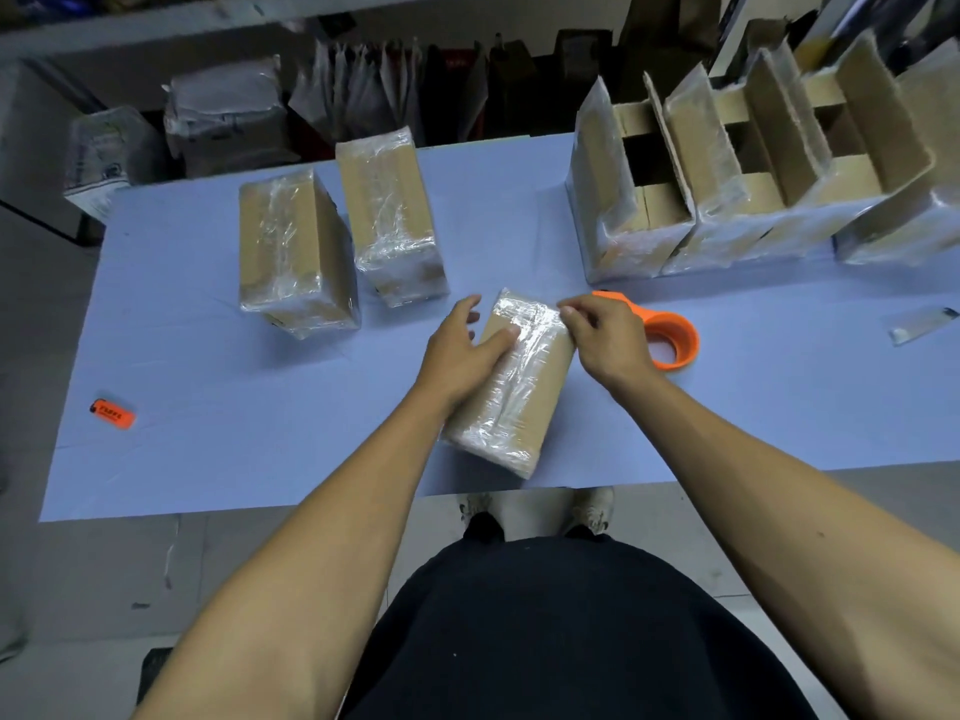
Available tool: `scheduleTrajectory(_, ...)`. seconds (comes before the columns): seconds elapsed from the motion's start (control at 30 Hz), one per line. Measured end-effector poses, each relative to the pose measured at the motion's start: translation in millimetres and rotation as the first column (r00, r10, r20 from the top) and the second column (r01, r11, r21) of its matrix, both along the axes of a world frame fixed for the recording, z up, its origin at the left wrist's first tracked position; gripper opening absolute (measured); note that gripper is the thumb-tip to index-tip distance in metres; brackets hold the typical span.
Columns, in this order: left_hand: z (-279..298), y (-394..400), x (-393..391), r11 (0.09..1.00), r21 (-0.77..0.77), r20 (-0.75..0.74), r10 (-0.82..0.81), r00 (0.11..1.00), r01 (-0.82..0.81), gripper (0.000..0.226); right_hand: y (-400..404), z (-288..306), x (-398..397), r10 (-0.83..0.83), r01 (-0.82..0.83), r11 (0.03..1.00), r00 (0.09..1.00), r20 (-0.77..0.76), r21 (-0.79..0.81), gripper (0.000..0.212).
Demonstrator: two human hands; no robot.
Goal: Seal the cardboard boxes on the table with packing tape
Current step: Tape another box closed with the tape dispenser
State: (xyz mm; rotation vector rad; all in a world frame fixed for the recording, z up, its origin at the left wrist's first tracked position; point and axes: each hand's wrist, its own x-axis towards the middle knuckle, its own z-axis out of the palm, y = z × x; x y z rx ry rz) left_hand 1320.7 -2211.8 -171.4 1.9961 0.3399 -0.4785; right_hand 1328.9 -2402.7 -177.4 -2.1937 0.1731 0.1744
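From the head view, the box in hand (511, 381) lay near the front edge of the table (208, 459), tilted, clear tape already glossy over its top. The left hand (462, 350) pressed flat on it, fingers straight. The right hand (602, 335) pinched the tape at the far corner, fingers curled. Smoothing outward from the seam would likely avoid wrinkles; the orange tape dispenser (670, 340) sat just beside the right hand

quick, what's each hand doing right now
Left hand: open, fingers flat on the taped box.
Right hand: fingers curled, pinching the tape at the box's far end.
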Motion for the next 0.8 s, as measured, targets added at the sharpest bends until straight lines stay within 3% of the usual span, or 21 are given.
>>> scheduleTrajectory(0.13, -11.6, -12.1, 11.0, 0.995, -0.096, -0.019, -0.018, 1.0, 0.016, 0.068, -8.5, -0.4, -4.2, -0.04, 0.041, 0.999, 0.998, -0.039, 0.026, 0.032)
scheduleTrajectory(0.23, -14.0, -9.4, 11.0, 0.989, -0.113, -0.01, -0.098, 0.995, 0.097, 0.068, -30.1, -14.6, -7.6, -0.114, 0.083, 0.967, 0.987, -0.117, -0.243, 0.035)
scheduleTrajectory(0.3, -13.1, -11.3, 13.1, 0.987, -0.119, -0.003, -0.105, 0.994, 0.104, 0.061, -39.5, -25.3, -13.1, -0.097, -0.011, 0.932, 0.956, -0.278, -0.362, 0.054)
scheduleTrajectory(0.37, -12.0, -14.8, 12.7, 0.991, -0.124, -0.026, -0.045, 0.999, 0.041, 0.05, -43.6, -32.8, -18.4, -0.09, -0.05, 0.913, 0.943, -0.32, -0.405, 0.07)
scheduleTrajectory(0.53, -13.9, -16.5, 1.7, 0.991, -0.123, -0.034, 0.044, 0.998, -0.048, 0.04, -49.6, -34.5, -21.1, -0.034, -0.046, 0.899, 0.984, -0.174, -0.435, 0.059)
scheduleTrajectory(0.63, -13.7, -18.1, 2.3, 0.987, -0.147, -0.033, 0.065, 0.997, -0.069, 0.041, -51.6, -24.1, -18.6, -0.1, 0.071, 0.918, 0.993, -0.055, -0.389, 0.046)
scheduleTrajectory(0.73, -13.3, -19.1, 3.5, 0.993, -0.109, -0.052, 0.04, 0.998, -0.045, 0.053, -54.7, -7.0, -10.0, -0.238, 0.226, 0.93, 0.971, -0.005, -0.29, 0.03)
scheduleTrajectory(0.8, -9.5, -18.7, 6.8, 0.999, -0.039, -0.046, 0.008, 0.999, -0.01, 0.067, -56.4, 6.1, -6.5, -0.194, 0.192, 0.942, 0.981, 0.019, -0.276, 0.043)
